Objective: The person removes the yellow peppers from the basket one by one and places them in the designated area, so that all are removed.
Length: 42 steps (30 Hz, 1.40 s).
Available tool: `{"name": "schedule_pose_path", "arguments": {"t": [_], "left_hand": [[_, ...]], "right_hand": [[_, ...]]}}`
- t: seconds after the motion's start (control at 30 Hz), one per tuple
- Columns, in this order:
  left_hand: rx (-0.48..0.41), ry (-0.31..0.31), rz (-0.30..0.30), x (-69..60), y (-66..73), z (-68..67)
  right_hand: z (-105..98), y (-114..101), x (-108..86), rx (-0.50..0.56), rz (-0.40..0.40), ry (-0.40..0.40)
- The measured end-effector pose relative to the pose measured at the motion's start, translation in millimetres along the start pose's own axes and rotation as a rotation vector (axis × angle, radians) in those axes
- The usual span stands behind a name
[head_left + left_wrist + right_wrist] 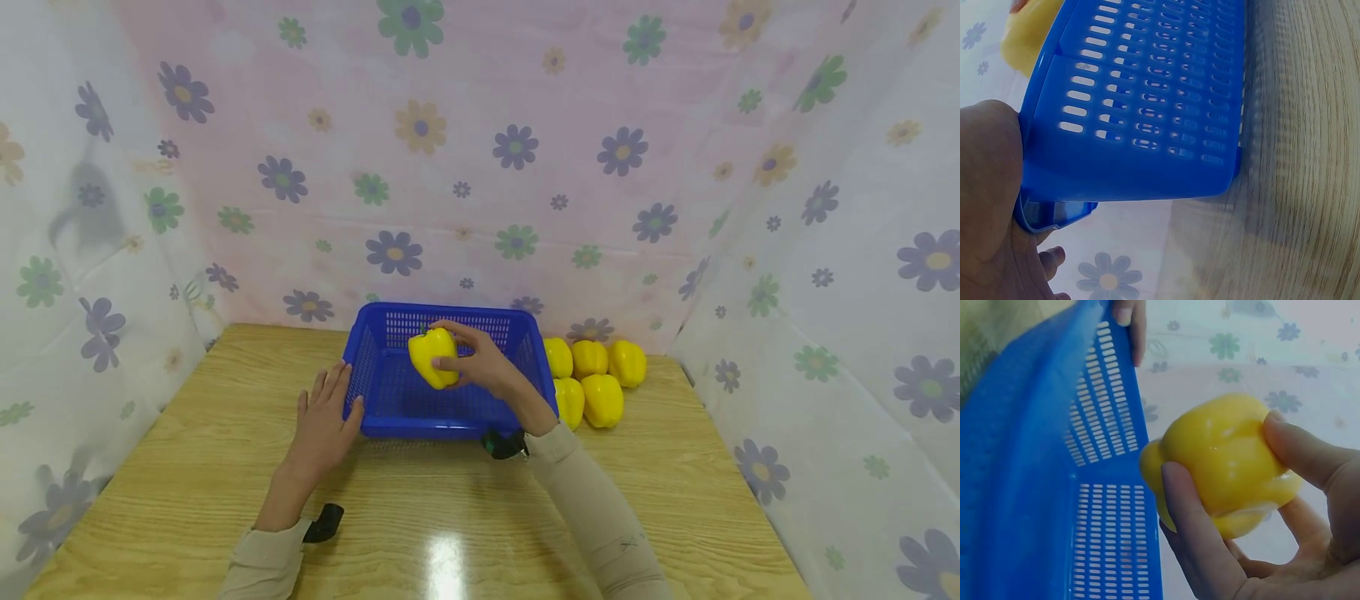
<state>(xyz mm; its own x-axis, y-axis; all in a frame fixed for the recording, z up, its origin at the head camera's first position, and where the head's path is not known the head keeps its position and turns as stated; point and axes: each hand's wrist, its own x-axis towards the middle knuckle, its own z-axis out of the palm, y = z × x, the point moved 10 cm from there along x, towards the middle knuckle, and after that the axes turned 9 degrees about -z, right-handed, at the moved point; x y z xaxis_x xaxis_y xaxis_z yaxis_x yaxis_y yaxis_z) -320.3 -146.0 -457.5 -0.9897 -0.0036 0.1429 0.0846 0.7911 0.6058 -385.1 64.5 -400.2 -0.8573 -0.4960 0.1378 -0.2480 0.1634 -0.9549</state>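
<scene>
A yellow bell pepper [432, 358] is held by my right hand [480, 362] above the inside of a blue plastic basket [442, 429]. In the right wrist view, thumb and fingers grip the pepper [1222, 456] from both sides, and its lobed end faces the basket [1116, 469]. My left hand [326, 417] rests on the basket's left rim, its fingers fairly straight and the thumb near the front left corner. The left wrist view shows this hand [988, 187] against the rim, beside the slotted side wall [1147, 106].
Several yellow bell peppers [602, 400] stand in two rows on the wooden table [450, 492], right of the basket; the basket partly hides the nearest ones. A flower-patterned curtain [465, 150] surrounds the table at the back and sides.
</scene>
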Motion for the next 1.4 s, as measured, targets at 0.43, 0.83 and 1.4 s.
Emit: {"name": "schedule_pose_path", "arguments": {"t": [0.43, 0.83, 1.4], "left_hand": [[0.008, -0.001, -0.004, 0.7, -1.5, 1.3], [0.010, 0.002, -0.002, 0.9, -1.0, 1.0], [0.012, -0.003, -0.006, 1.3, -2.9, 2.3]], "right_hand": [[-1.7, 6.0, -26.5, 0.029, -0.064, 0.091], [-9.0, 9.7, -53.0, 0.006, -0.150, 0.181], [-44.1, 20.2, -94.8, -0.036, -0.218, 0.307]]}}
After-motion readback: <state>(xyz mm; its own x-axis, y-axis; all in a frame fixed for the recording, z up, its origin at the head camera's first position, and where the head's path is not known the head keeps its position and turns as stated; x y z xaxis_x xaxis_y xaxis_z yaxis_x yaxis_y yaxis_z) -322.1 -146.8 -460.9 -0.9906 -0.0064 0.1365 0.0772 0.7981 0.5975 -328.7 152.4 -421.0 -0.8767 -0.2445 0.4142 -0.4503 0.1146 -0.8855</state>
